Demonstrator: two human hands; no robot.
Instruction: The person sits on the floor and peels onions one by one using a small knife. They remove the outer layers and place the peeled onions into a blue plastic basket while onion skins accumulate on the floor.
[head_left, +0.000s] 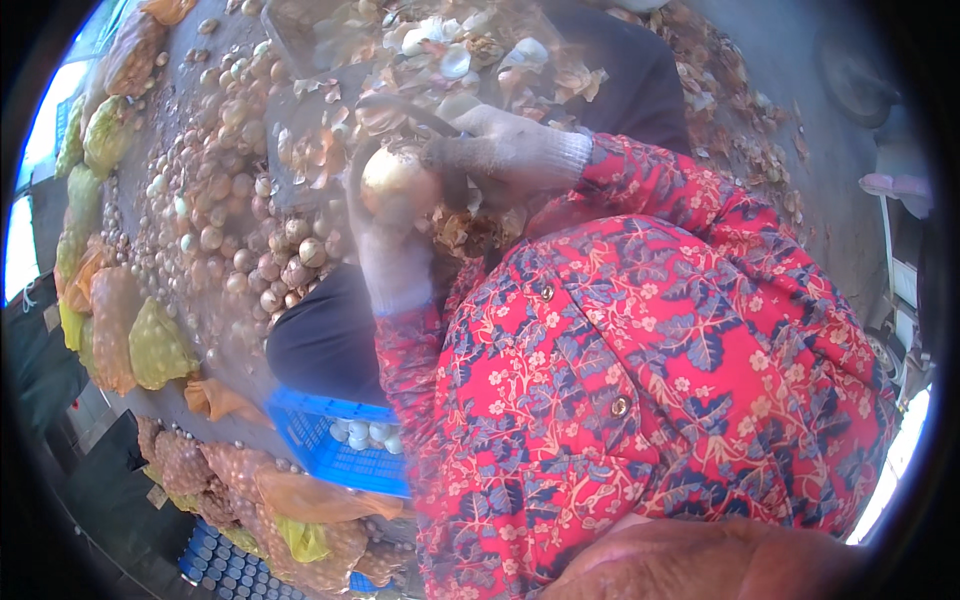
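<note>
A large peeled-looking pale onion (399, 186) rests in my left hand (386, 244), which cups it from below in a whitish knit glove. My right hand (502, 146), gloved the same way, lies against the onion's top end. It grips a thin, curved dark tool (409, 111), which looks like a knife; its far end is blurred. Dry brown onion skins (472, 232) lie between my wrists and the floral jacket (637, 337). Loose papery skins (457, 64) are heaped just beyond both hands.
Many unpeeled onions (232, 165) spread over the ground at left. A blue plastic crate (330, 450) beside my dark-clad knee (330, 337) holds several white onions. Filled net sacks (112, 322) line the left edge; others (202, 480) lie below. More skins (742, 112) litter the right-hand ground.
</note>
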